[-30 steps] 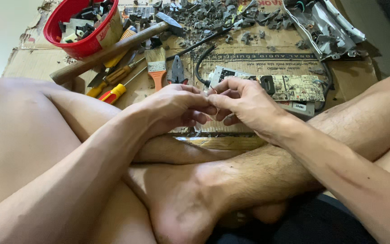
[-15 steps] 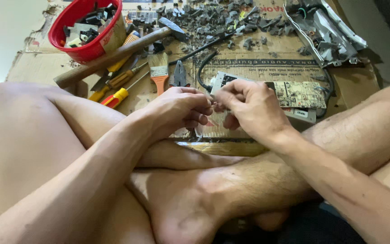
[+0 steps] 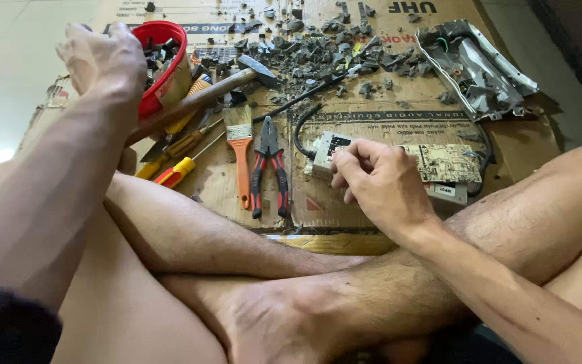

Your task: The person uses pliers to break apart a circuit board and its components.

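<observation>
Cardboard [image 3: 372, 202] under everything, and we take the circuit board [image 3: 439, 162] lying on it as our landmark. Our right hand [image 3: 378, 185] rests curled on the board's left end — fingers bent and pressed together against the pale connector block there, though we cannot tell whether they pinch anything small. The board lies flat with its long axis running left to right across the view, one short end under our knuckles, the other pointing toward our right knee. A black cable [image 3: 301, 131] curves away from that left end.

Our left hand [image 3: 106, 61] is well apart from it, far up to the left of the board, over the rim of the red bowl [image 3: 163, 34] that holds dark bits. We see only the back of it, fingers bent downward — whether they clasp something is hidden.

Just left of the board lie red-handled pliers [image 3: 269, 172], jaws pointing away from us, and beside them a paintbrush [image 3: 240, 152] with an orange handle. Farther left sit a yellow screwdriver [image 3: 176, 172] and a wooden-handled hammer [image 3: 203, 98], its head toward the rubble [image 3: 331, 57] of grey fragments beyond the board. Up to the board's right lies a bent metal casing [image 3: 476, 67].
</observation>
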